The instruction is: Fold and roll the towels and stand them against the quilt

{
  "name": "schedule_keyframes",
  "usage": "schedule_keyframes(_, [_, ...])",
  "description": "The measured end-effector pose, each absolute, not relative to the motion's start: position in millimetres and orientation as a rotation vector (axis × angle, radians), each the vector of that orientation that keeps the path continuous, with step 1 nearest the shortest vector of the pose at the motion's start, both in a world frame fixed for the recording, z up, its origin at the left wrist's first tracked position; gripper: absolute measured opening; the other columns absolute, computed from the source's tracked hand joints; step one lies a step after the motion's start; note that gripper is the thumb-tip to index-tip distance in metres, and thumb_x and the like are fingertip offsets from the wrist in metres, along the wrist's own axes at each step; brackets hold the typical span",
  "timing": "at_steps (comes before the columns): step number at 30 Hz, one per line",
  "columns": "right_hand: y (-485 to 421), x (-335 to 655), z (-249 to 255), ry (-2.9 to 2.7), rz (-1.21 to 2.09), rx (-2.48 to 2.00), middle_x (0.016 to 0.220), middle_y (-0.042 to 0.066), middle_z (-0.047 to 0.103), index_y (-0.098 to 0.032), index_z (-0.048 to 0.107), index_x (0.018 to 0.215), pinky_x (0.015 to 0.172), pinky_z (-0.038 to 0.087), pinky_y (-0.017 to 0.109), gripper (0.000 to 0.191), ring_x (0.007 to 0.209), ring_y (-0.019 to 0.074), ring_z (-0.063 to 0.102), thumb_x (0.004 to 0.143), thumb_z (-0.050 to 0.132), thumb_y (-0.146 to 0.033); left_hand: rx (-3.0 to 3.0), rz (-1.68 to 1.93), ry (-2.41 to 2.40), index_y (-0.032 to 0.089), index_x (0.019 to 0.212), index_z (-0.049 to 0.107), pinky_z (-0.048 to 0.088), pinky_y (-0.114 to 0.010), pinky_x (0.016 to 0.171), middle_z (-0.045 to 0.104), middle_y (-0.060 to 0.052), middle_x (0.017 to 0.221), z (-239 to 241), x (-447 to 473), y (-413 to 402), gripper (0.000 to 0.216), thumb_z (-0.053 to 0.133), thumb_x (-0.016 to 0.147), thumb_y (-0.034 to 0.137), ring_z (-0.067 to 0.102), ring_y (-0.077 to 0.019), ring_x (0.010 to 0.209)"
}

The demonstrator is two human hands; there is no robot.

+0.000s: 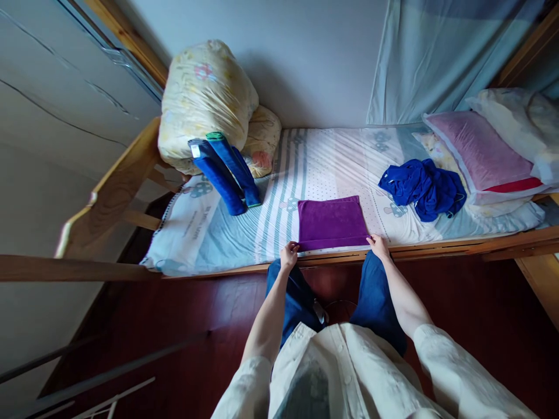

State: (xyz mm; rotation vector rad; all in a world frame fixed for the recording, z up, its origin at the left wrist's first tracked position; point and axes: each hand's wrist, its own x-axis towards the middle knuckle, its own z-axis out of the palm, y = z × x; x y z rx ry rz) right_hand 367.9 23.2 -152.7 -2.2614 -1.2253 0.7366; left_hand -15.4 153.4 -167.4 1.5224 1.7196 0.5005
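A folded purple towel (332,222) lies flat on the bed sheet (271,192) near the front edge of the bed. My left hand (289,254) pinches its near left corner. My right hand (378,246) pinches its near right corner. Both hands are closed on the cloth. To the right of the towel a crumpled blue cloth (423,186) lies on the sheet, clear of both hands. Two rolled blue towels (227,173) lean against a bundled yellow quilt (209,99) at the left end of the bed.
The wooden bed frame (458,247) runs along the front, with a headboard (113,192) at the left. A pink pillow (478,151) and white bedding (515,119) sit at the right end. A pale curtain (437,52) hangs behind. The floor (183,308) is dark red.
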Motion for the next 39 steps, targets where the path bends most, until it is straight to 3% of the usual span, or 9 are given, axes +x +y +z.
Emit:
schedule_keyframes(15, [27, 354, -143, -1.268, 0.69, -2.551, 0.103, 0.012, 0.078, -0.021, 0.074, 0.114, 0.087, 0.051, 0.034, 0.03, 0.098, 0.0278, 0.072, 0.104, 0.053, -0.04, 1.612, 0.376, 1.783, 0.02, 0.096, 0.071, 0.053, -0.032, 0.091, 0.078, -0.008, 0.089, -171, -18, 158, 0.014, 0.062, 0.087, 0.026, 0.074, -0.0243, 0.094])
schedule_keyframes(30, [41, 353, -150, -1.276, 0.727, -2.655, 0.1, 0.012, 0.076, -0.021, 0.075, 0.119, 0.087, 0.052, 0.032, 0.034, 0.097, 0.0255, 0.071, 0.104, 0.053, -0.043, 1.552, 0.317, 1.833, 0.02, 0.092, 0.067, 0.052, -0.033, 0.091, 0.077, -0.008, 0.087, -188, -17, 168, 0.011, 0.064, 0.087, 0.029, 0.073, -0.0241, 0.095])
schedule_keyframes(39, [40, 359, -162, -1.185, 0.715, -2.603, 0.095, 0.011, 0.077, -0.02, 0.075, 0.106, 0.083, 0.051, 0.032, 0.031, 0.092, 0.0254, 0.07, 0.102, 0.057, -0.044, 1.525, 0.315, 1.812, 0.019, 0.093, 0.066, 0.052, -0.031, 0.089, 0.078, -0.008, 0.09, -184, -17, 168, 0.01, 0.065, 0.086, 0.027, 0.073, -0.0228, 0.093])
